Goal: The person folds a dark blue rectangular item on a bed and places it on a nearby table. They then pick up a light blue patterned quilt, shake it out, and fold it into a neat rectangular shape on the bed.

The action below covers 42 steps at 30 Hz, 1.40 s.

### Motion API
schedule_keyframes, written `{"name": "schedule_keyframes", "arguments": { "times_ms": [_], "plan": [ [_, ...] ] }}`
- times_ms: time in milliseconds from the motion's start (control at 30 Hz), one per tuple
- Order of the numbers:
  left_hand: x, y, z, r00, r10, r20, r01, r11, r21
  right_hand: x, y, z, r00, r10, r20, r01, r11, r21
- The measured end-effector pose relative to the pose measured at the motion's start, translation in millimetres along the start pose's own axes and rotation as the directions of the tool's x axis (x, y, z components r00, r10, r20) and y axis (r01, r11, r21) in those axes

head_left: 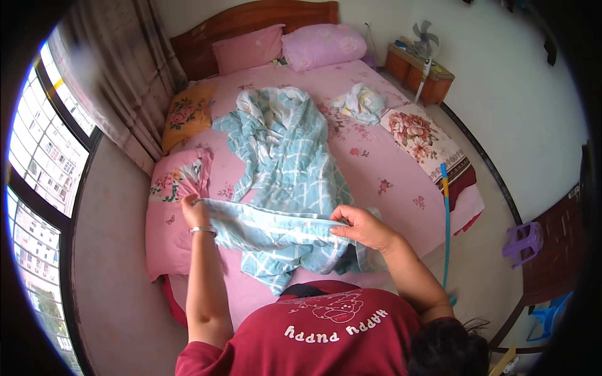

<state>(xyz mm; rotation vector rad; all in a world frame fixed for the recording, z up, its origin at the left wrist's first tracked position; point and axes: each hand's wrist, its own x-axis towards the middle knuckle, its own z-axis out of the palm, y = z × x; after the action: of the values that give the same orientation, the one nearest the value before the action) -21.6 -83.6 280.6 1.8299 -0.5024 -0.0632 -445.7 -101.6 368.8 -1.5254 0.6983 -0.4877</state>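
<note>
A light blue quilt cover (pixel 295 166) with white check lines lies bunched along the middle of the bed. Its near edge is lifted and stretched between my two hands. My left hand (pixel 191 212), with a bracelet at the wrist, is closed on one end of that edge, above the pink pillow (pixel 172 232) at the bed's left side. My right hand (pixel 359 225) pinches the edge farther right, thumb and fingers pressed together on the cloth. Below the stretched edge, the rest of the cover hangs in folds near my body.
The bed has a pink flowered sheet (pixel 370 169). Around it lie an orange pillow (pixel 185 116), a crumpled pale cloth (pixel 360 103) and a folded flowered blanket (pixel 423 141). A blue pole (pixel 446 232) leans at the right. A purple stool (pixel 523 244) and a fan (pixel 426 44) stand beyond.
</note>
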Motion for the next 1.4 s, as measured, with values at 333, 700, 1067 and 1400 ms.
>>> {"name": "schedule_keyframes", "arguments": {
  "times_ms": [333,700,1067,1400],
  "plan": [
    [-168.9,138.1,7.2,0.073,0.51,0.857,-0.405,0.8,-0.442,16.6,-9.7,7.1,0.996,-0.073,0.054,0.064,0.985,0.159],
    [-166.5,164.0,-13.9,0.329,0.544,0.772,-0.255,0.838,-0.482,0.3,27.5,24.1,0.887,-0.419,-0.196,0.042,0.496,-0.867],
    [-138.6,171.3,-39.4,0.537,0.555,0.636,-0.255,0.825,-0.504,-4.7,85.5,-11.0,0.663,-0.605,-0.441,-0.084,0.525,-0.847],
    [-120.6,180.0,-49.3,0.688,0.555,0.468,-0.218,0.773,-0.596,-26.0,106.7,-43.8,0.987,0.025,-0.16,-0.135,0.67,-0.73]
  ]
}}
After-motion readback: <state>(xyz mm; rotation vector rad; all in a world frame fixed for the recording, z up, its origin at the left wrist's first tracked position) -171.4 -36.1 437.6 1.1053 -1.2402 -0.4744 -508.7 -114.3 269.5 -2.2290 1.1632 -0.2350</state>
